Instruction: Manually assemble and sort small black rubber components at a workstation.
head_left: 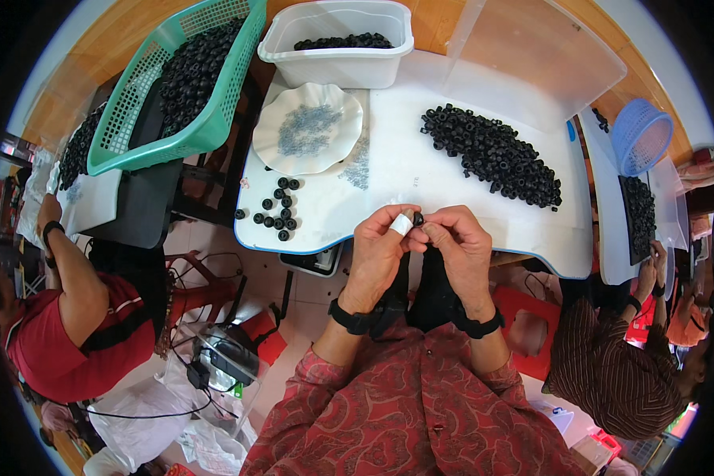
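My left hand (379, 247) pinches a small round black part (418, 218) above the table's front edge. A white wrap (402, 224) covers one of its digits. My right hand (460, 247) closes thumb and fingers at the same part from the other side; whether they also hold something smaller is hidden. Beyond the hands, a long heap of black parts (492, 155) lies on the white tabletop (397, 170). To the left, several loose black parts (278, 208) sit near the edge. A wavy-rimmed white plate (265, 135) carries small clear pieces (305, 129).
A white tub (333, 71) with black parts stands at the back. Left of it is a green basket (186, 147) of black parts. A clear sheet (531, 55) stands behind the heap. Co-workers sit left (79, 317) and right (611, 365); a blue basket (642, 136) is at right.
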Demonstrator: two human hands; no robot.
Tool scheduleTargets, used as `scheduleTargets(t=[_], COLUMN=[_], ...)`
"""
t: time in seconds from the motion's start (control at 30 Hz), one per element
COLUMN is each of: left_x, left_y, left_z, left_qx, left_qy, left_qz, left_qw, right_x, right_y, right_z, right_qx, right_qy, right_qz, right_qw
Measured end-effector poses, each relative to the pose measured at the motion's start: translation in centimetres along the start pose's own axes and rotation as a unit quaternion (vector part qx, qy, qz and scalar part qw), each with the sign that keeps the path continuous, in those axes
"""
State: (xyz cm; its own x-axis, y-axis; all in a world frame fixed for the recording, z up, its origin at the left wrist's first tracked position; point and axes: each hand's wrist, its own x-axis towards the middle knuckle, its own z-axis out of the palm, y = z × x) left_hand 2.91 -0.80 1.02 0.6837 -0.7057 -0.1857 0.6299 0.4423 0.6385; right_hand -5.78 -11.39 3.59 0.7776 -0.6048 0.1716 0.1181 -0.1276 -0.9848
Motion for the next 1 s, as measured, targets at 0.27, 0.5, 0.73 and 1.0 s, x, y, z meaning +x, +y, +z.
scheduleTargets(t=[0.27, 0.5, 0.73, 1.0], left_x=[-0.4, -0.7, -0.7, -0.8], left_y=[-0.3, -0.2, -0.3, -0.4], left_z=[0.0, 0.0, -0.2, -0.3], left_qx=[0.065, 0.122, 0.079, 0.079], left_qy=[0.013, -0.005, -0.011, -0.015], left_qz=[0.032, 0.073, 0.043, 0.045], left_qw=[0.997, 0.990, 0.996, 0.996], right_x=[-0.1, -0.2, -0.5, -0.5], right_y=[0.0, -1.1, -2.5, -2.6], right_z=[-0.1, -0.2, -0.3, -0.1], right_qx=[0.032, 0.061, -0.017, 0.009], right_qy=[-0.009, -0.024, -0.019, -0.019], right_qz=[0.035, 0.104, 0.114, 0.112], right_qw=[0.999, 0.992, 0.993, 0.994])
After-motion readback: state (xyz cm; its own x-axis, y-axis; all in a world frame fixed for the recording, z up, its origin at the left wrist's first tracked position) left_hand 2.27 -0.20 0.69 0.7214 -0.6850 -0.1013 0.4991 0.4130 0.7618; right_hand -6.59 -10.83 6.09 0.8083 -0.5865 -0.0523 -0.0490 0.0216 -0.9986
